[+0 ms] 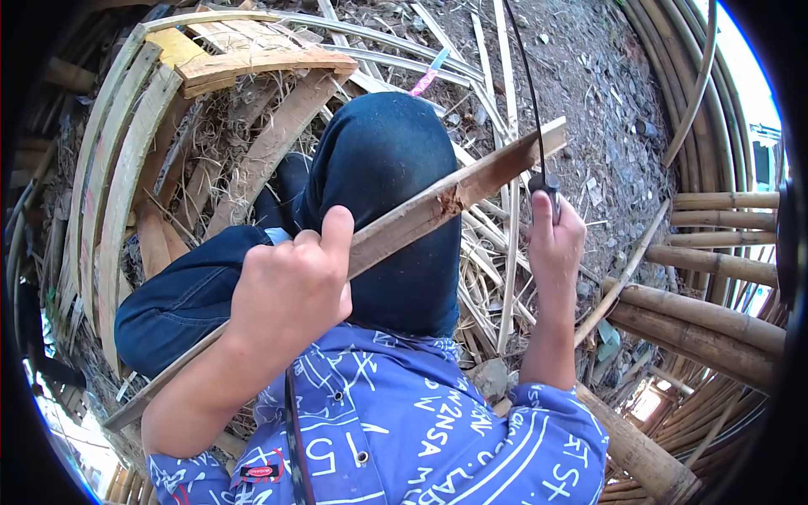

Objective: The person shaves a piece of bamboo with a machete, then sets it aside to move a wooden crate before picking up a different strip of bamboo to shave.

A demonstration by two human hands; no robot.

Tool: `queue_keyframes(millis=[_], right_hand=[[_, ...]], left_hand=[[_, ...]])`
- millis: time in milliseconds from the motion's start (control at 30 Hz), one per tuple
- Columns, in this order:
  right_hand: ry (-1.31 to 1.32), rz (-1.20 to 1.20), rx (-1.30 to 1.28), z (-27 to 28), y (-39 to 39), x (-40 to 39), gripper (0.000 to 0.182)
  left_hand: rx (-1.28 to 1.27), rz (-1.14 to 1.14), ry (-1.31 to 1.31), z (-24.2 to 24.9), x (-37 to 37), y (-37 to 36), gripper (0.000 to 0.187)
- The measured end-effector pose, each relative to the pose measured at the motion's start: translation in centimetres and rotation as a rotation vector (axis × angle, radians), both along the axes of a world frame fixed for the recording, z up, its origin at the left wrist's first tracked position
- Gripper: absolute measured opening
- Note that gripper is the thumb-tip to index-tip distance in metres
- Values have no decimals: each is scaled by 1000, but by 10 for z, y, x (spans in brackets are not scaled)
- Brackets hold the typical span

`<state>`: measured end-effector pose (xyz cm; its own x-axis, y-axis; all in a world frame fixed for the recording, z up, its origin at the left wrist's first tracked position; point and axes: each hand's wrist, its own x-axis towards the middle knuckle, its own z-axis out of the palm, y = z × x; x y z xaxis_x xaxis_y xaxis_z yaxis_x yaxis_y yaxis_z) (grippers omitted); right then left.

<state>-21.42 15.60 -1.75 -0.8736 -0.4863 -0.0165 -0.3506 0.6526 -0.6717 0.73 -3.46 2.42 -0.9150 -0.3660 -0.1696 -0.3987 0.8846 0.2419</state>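
Left hand [290, 282]: it is closed around the split bamboo piece, at the middle of the frame a little to the left; the thumb points to the top of the frame.

Right hand [555, 231]: it is closed on the dark handle of the knife, right of the centre; the thumb lies along the handle.

Bamboo piece [404, 220]: it is long and flat, and goes at a slant from the lower left of the frame to the upper right; it passes under the left forearm [198, 383] and over the raised knee [383, 151]; a brown rough node is on its face, between the two hands.

Knife [545, 187]: its thin dark blade goes up from the handle to the top edge of the frame; it crosses the bamboo piece near the upper right end; whether the blade touches there, one cannot tell.

Person: sits with bent legs, in dark blue trousers [181, 307] and a blue shirt [379, 412] with white letters.

Upper left: a curved wooden frame [278, 66] with pale slats stands beside the legs; dry shavings lie inside its curve.

Ground [589, 126]: it is brown earth with small stones; pale thin strips [510, 278] lie on it, between the knee and the right hand.

Right side: round bamboo poles [715, 324] lie close together, some across and some along the edge.
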Motion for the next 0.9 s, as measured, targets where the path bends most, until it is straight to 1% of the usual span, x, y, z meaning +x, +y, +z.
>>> queue_keyframes(millis=[67,100,167,233,267,300,333,367,433,467,500,567,600,633,700,733,833,867,900], right_hand=[[49,94,4,4,5,12,58],[46,84,14,6,7,11,58],[-66,99,46,10,10,2,59],[-28,70,91,5,13,-6,61],[-27,36,62,6,10,-4,63],[-32,5,28,5,6,-1,65],[-102,9,37,12,4,12,61],[-106,10,34,10,3,10,61],[102,206,82,8,9,11,60],[4,126,65,9,5,9,60],[9,122,69,5,6,3,60],[6,-1,26,-6,8,-11,60],[-18,4,-2,-5,7,-4,58],[-99,7,-48,-1,2,9,60],[-66,102,-79,-6,3,25,62],[33,143,-45,-9,7,17,55],[-108,15,-70,-23,6,7,58],[-64,14,-92,-28,4,7,64],[-59,24,-100,-27,-1,12,64]], left_hand=[[29,-8,-12,-4,3,2,47],[20,-3,13,-7,4,1,47],[23,-7,38,-8,4,3,48],[7,3,15,-1,1,3,48],[4,15,20,-3,0,3,48],[-25,-7,49,-6,0,1,43],[-48,-38,71,-8,1,0,38],[-51,-38,67,-8,1,-1,38],[15,-13,32,-8,2,0,49],[24,-24,33,-6,1,2,49],[-4,-20,27,-3,-1,3,49],[-37,1,27,-2,-2,3,49],[-1,4,21,-4,-1,2,48],[36,-1,9,-5,0,1,48],[58,8,16,-7,3,0,47],[85,15,26,-7,3,1,46],[71,-13,1,0,-5,2,44],[70,-5,3,0,-3,3,44],[88,-2,-1,-1,-3,2,43]])
